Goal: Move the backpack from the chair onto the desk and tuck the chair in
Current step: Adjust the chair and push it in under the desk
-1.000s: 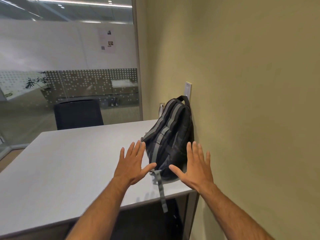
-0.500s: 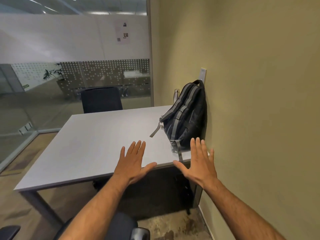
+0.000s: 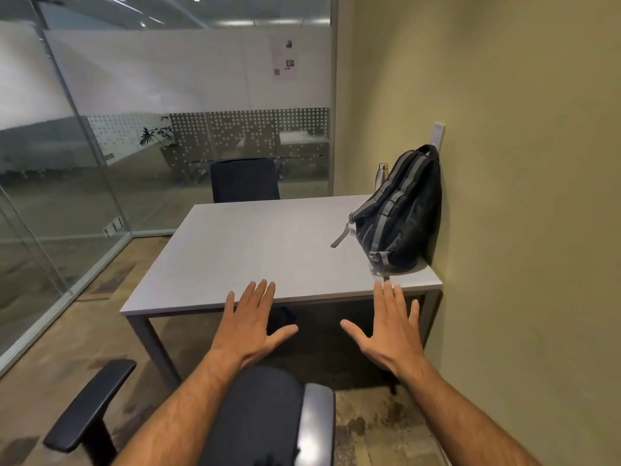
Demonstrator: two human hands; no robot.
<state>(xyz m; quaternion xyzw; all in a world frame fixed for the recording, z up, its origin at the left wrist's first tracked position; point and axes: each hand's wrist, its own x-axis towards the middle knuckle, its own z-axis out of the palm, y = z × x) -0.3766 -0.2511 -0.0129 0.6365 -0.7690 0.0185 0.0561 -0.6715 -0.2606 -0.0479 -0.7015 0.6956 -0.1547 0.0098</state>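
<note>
The black backpack (image 3: 405,213) with grey straps stands upright on the right side of the grey desk (image 3: 255,250), leaning against the wall. A black office chair (image 3: 262,418) sits below me, pulled out from the desk's near edge, its backrest top under my forearms and its left armrest (image 3: 89,405) sticking out. My left hand (image 3: 253,326) and my right hand (image 3: 389,329) hover open, palms down and fingers spread, in front of the desk edge above the chair. Neither hand touches anything.
A metal bottle (image 3: 381,176) stands behind the backpack. A second dark chair (image 3: 245,179) is tucked at the desk's far side. A yellow-green wall (image 3: 521,196) borders the desk on the right, glass partitions (image 3: 67,179) on the left. Carpeted floor lies left of the desk.
My view has drawn back from the desk, so the backpack now lies farther away. Both hands have come away from the backpack, still open. The near chair has come into view.
</note>
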